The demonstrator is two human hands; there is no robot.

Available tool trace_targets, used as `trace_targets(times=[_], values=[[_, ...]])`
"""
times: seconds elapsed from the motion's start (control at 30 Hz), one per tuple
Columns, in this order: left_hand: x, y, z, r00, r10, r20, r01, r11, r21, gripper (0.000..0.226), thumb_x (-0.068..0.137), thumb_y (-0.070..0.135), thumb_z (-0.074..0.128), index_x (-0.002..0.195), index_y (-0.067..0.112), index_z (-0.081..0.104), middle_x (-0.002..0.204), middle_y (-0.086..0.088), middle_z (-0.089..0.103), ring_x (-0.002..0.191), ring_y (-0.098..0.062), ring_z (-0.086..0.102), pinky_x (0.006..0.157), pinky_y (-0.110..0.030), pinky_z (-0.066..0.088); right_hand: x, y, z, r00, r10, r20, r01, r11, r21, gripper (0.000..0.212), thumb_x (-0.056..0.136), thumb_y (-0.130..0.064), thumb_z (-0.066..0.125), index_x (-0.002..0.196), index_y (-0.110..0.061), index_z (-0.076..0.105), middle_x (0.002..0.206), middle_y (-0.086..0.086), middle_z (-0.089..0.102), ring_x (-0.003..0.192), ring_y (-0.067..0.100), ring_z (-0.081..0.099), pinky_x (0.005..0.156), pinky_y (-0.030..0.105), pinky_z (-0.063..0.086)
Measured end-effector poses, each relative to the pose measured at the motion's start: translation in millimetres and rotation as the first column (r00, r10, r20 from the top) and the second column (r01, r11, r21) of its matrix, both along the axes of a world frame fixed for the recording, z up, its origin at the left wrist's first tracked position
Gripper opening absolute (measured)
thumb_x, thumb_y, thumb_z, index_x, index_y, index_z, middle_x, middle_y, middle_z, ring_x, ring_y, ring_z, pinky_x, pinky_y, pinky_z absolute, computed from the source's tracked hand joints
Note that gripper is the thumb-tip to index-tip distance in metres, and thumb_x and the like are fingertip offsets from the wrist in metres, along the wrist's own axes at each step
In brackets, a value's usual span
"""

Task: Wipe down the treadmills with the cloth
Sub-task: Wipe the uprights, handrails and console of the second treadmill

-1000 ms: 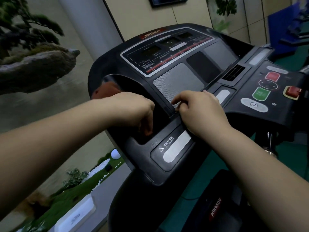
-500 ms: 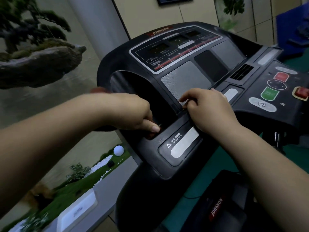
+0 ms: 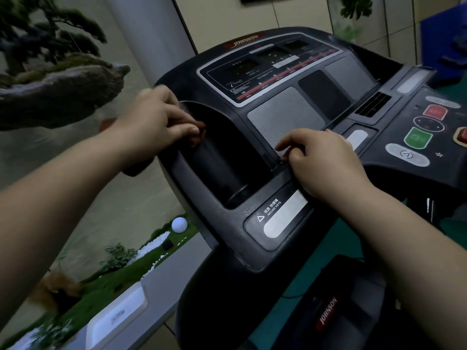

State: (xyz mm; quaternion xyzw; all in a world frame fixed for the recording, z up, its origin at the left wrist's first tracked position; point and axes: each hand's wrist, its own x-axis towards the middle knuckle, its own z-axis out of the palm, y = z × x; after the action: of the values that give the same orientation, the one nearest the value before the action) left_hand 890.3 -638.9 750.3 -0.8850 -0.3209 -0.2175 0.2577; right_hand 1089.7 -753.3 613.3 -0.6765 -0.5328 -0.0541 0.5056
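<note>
Black treadmill console (image 3: 278,127) fronts a tan wall (image 3: 227,21); green floor (image 3: 316,269).

Both bare forearms reach forward to the treadmill console (image 3: 290,117); the left hand (image 3: 154,122) sits at the console's left edge, beside the rim of its dark cup recess, knuckles up and fingers curled, the thumb and fingertips pinching a small reddish-brown cloth (image 3: 198,131) of which only a bit shows; the left wrist is bent slightly; the right hand (image 3: 326,162) rests on the console's lower ledge, just below the grey mesh panel, fingers bent with the tips on the panel's bottom edge; the right forearm runs back toward the lower right.
</note>
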Motion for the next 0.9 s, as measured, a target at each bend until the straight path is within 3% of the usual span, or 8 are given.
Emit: trace_targets(times=[0.13, 0.3, 0.37, 0.53, 0.6, 0.67, 0.8, 0.9], values=[[-1, -26, -31, 0.979, -0.05, -0.198, 0.065, 0.995, 0.073, 0.057, 0.082, 0.07, 0.038, 0.096, 0.029, 0.074, 0.093, 0.008, 0.043, 0.089, -0.017, 0.034, 0.077, -0.034, 0.034, 0, -1, 0, 1.0, 0.004, -0.004, -0.004, 1.0, -0.004, 0.038, 0.087, -0.009, 0.038, 0.1, -0.031, 0.067, 0.094, -0.004, 0.072, 0.088, 0.011, 0.046, 0.111, 0.031, 0.026], [-8, -35, -48, 0.95, -0.176, -0.259, 0.194, 0.98, 0.045, 0.053, 0.082, 0.063, 0.034, 0.092, 0.029, 0.074, 0.09, 0.004, 0.048, 0.085, -0.016, 0.038, 0.073, -0.039, 0.041, -1, -1, 0, 1.0, 0.005, 0.004, -0.005, 1.0, -0.002, 0.037, 0.087, -0.009, 0.039, 0.101, -0.029, 0.067, 0.095, -0.003, 0.072, 0.099, 0.021, 0.055, 0.106, 0.03, 0.029], [-11, -19, -31, 0.963, -0.149, -0.224, 0.166, 0.984, 0.06, 0.051, 0.083, 0.06, 0.041, 0.093, 0.023, 0.075, 0.092, -0.001, 0.05, 0.086, -0.02, 0.038, 0.076, -0.042, 0.042, -1, 0, -1, 1.0, 0.009, 0.002, -0.009, 1.0, -0.005, 0.037, 0.087, -0.009, 0.039, 0.1, -0.029, 0.067, 0.095, -0.003, 0.072, 0.1, 0.022, 0.055, 0.106, 0.031, 0.031], [-3, 9, -1, 1.0, -0.013, 0.014, 0.012, 0.996, 0.093, 0.027, 0.088, 0.032, 0.06, 0.107, 0.015, 0.072, 0.108, -0.009, 0.049, 0.105, -0.03, 0.039, 0.089, -0.031, 0.03, 1, 2, -2, 1.0, 0.002, 0.009, -0.001, 1.0, -0.015, 0.037, 0.086, -0.011, 0.039, 0.099, -0.032, 0.067, 0.097, -0.004, 0.071, 0.105, 0.025, 0.051, 0.097, 0.032, 0.032], [-1, 5, -6, 0.998, 0.014, 0.058, -0.019, 0.996, 0.089, 0.025, 0.089, 0.034, 0.06, 0.105, 0.019, 0.072, 0.108, -0.007, 0.049, 0.106, -0.03, 0.04, 0.093, -0.036, 0.035, 1, 2, -3, 1.0, 0.003, -0.002, -0.003, 1.0, -0.016, 0.038, 0.086, -0.011, 0.038, 0.098, -0.032, 0.067, 0.096, -0.004, 0.071, 0.107, 0.025, 0.051, 0.099, 0.032, 0.032], [-4, -4, -19, 1.0, 0.011, 0.005, -0.011, 0.995, 0.096, 0.029, 0.09, 0.041, 0.056, 0.101, 0.021, 0.073, 0.101, -0.003, 0.047, 0.102, -0.032, 0.042, 0.089, -0.042, 0.038, 1, 3, -3, 1.0, 0.01, -0.008, -0.01, 1.0, -0.018, 0.037, 0.086, -0.011, 0.038, 0.096, -0.033, 0.067, 0.094, -0.002, 0.071, 0.107, 0.026, 0.052, 0.105, 0.034, 0.033], [-8, -39, -54, 0.997, -0.061, -0.048, 0.064, 0.996, 0.068, 0.051, 0.08, 0.059, 0.04, 0.093, 0.025, 0.076, 0.09, 0.004, 0.046, 0.089, -0.026, 0.04, 0.076, -0.036, 0.034, 2, 4, -4, 1.0, 0.015, -0.019, -0.015, 1.0, -0.017, 0.037, 0.085, -0.012, 0.038, 0.095, -0.034, 0.066, 0.093, -0.004, 0.071, 0.108, 0.027, 0.051, 0.104, 0.037, 0.035], [-7, -65, -85, 0.989, -0.144, -0.03, 0.143, 0.99, -0.01, 0.047, 0.082, 0.056, 0.039, 0.095, 0.029, 0.075, 0.09, 0.003, 0.048, 0.086, -0.024, 0.042, 0.075, -0.038, 0.042, 2, 4, -4, 1.0, 0.01, -0.028, -0.011, 1.0, -0.015, 0.037, 0.085, -0.013, 0.039, 0.096, -0.034, 0.067, 0.093, -0.003, 0.071, 0.11, 0.028, 0.051, 0.104, 0.038, 0.035]])
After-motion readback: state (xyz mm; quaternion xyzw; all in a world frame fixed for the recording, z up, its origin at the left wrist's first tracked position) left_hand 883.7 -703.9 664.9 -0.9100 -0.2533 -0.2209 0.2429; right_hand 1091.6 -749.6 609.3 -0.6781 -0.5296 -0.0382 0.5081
